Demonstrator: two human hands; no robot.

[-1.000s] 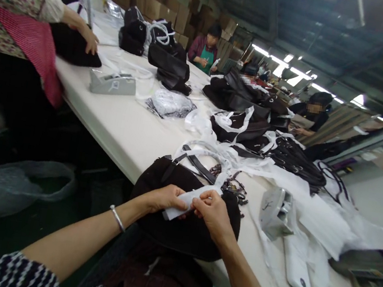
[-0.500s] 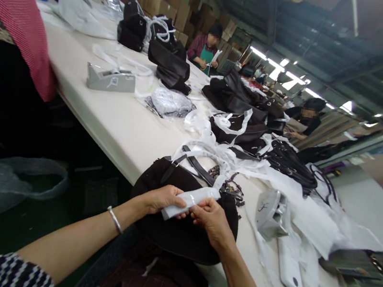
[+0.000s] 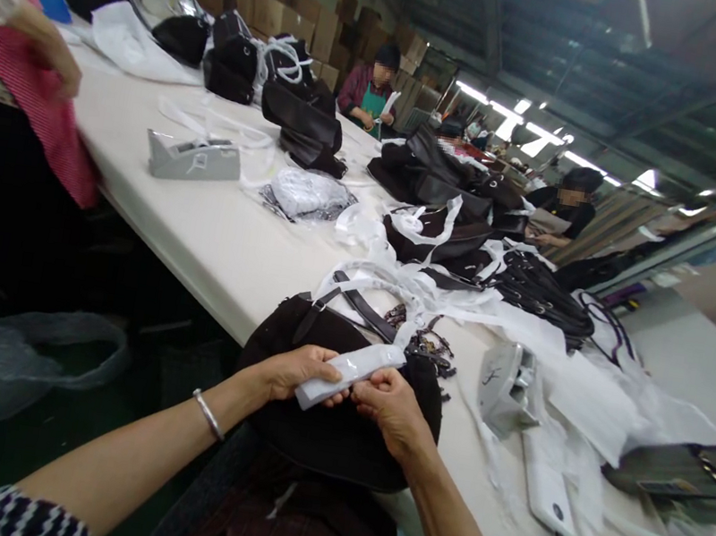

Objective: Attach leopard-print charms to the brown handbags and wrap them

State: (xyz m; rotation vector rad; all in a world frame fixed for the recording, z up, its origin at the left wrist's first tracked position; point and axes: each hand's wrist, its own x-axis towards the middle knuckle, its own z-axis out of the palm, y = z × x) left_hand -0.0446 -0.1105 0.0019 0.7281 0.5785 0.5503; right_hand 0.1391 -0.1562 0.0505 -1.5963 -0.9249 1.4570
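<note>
A black handbag (image 3: pixel 330 445) rests in front of me at the table's edge, its strap (image 3: pixel 362 305) looping up behind. Over the bag, my left hand (image 3: pixel 304 375) pinches a flat white wrapping (image 3: pixel 351 376) between thumb and fingers; the wrapping slants up to the right and has a shiny surface. My right hand (image 3: pixel 393 410) is closed, its fingertips bunched at the wrapping's lower edge beside the left fingertips. What those right fingers pinch is hidden. White strips (image 3: pixel 397 279) lie just beyond the bag.
A grey tape dispenser (image 3: pixel 195 159) stands across the white table (image 3: pixel 176 212), another (image 3: pixel 508 387) to my right. Further right lie a white corded device (image 3: pixel 547 488) and a dark shiny case (image 3: pixel 677 482). Black bags (image 3: pixel 433 176) are piled behind. A co-worker's arm (image 3: pixel 46 46) shows at left.
My right fingers have slid from the face of the white wrapping to its lower edge. At the left, a co-worker's arm has come into view. The camera has shifted slightly.
</note>
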